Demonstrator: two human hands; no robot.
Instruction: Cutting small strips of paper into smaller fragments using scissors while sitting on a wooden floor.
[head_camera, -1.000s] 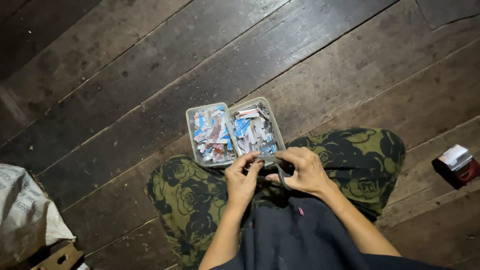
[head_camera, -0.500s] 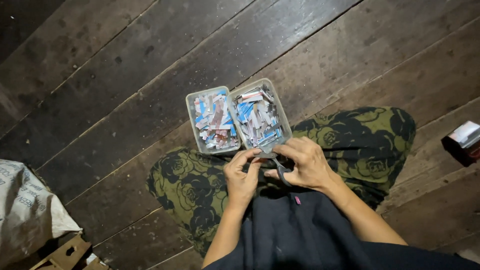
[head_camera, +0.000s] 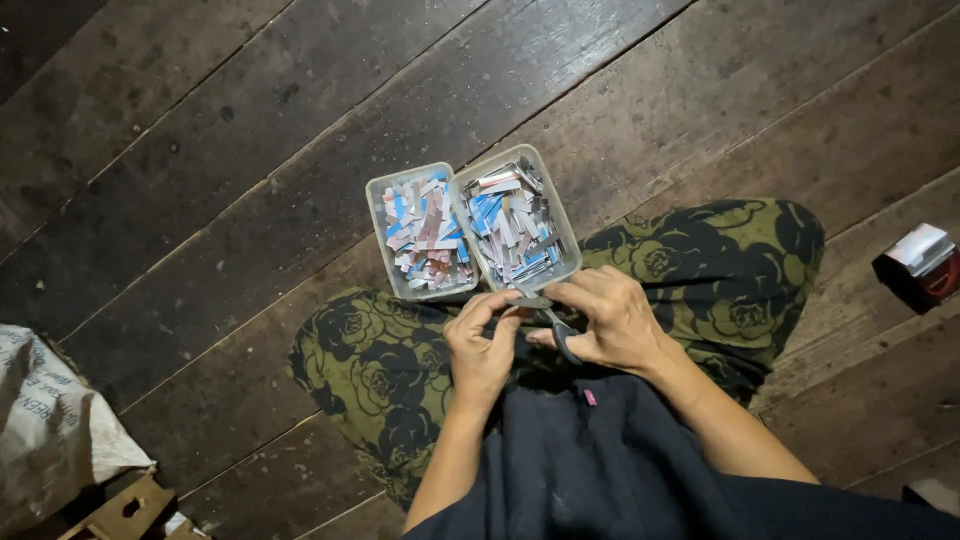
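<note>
Two hands have hardly moved since a second ago, though the view has shifted; left hand (head_camera: 480, 350) pinches a small strip, right hand (head_camera: 610, 320) grips grey scissors (head_camera: 562, 338) over the lap; both clear tubs (head_camera: 470, 228) hold cut coloured strips (head_camera: 428, 235).

Looks like a simple home, someone sitting right on the floor: dark, worn wooden floor planks (head_camera: 230, 150), a woven plastic sack (head_camera: 50, 420) nearby, and bits of cardboard (head_camera: 125, 510).
</note>
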